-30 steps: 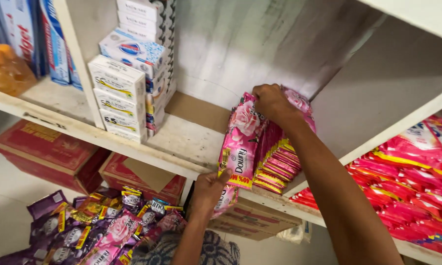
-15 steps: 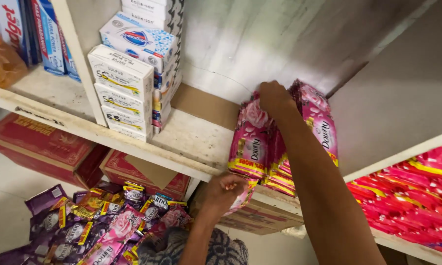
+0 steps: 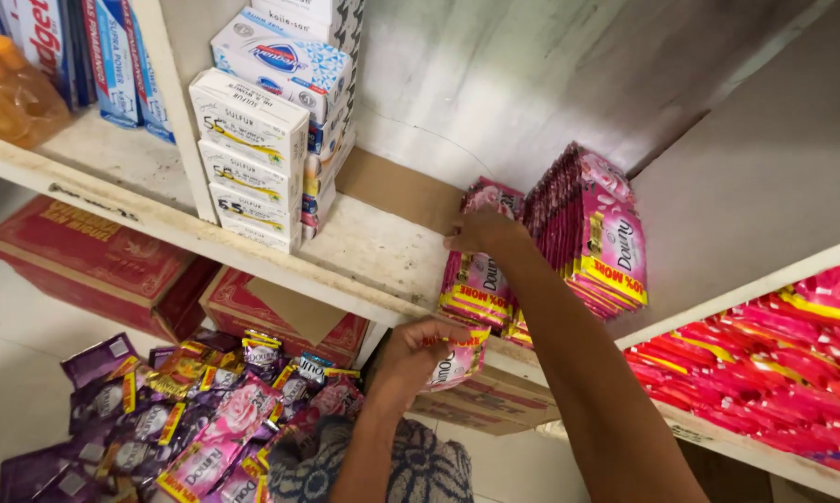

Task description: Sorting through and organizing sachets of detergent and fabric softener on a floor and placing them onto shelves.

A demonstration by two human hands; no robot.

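Sachets, purple and pink, lie heaped low on the left (image 3: 159, 419), well below the worn white shelf (image 3: 373, 251) with its stacked white cartons (image 3: 247, 158). Further right, the left hand (image 3: 420, 359) is closed around a single pink sachet (image 3: 452, 359) just under the shelf's front edge. The right hand (image 3: 480, 233) presses flat against the leaning pink sachet stack (image 3: 480, 279) (it overhangs the lip). Let go carelessly and, I'd judge, that stack slides off. Red packets (image 3: 774, 363) fill the next bay.

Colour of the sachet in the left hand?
Pink sachet with a yellow band, held by left hand; head view.
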